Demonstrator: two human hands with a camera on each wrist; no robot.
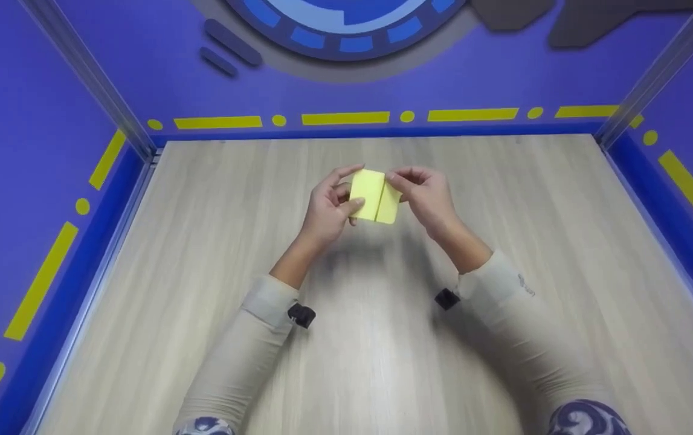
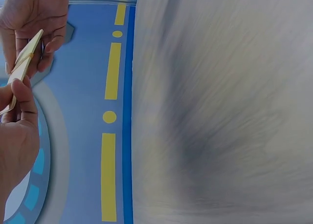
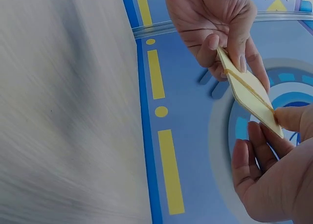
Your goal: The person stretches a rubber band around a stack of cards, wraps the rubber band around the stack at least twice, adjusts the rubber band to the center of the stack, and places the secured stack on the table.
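Observation:
A small, thin yellow notebook [image 1: 368, 186] with rounded corners is held up over the table, between both hands. A narrow band [image 3: 250, 89] runs across its cover, looking tan in the right wrist view and dark in the head view. My left hand [image 1: 325, 210] grips the left side, its thumb on the front face and other fingers at the edges and behind. With thumb and fingertips, my right hand [image 1: 434, 198] pinches the upper right edge, close to the band. The notebook [image 2: 23, 62] appears nearly edge-on in the left wrist view, and it looks closed.
Beneath the hands lies a light wood-grain table [image 1: 346, 362], with their shadows on it. Blue panels [image 1: 346, 90] with yellow dashes rise behind and at both sides, joined by metal posts [image 1: 89, 75]. A black wrist camera [image 1: 302, 315] sits on the left sleeve, another [image 1: 446, 298] on the right.

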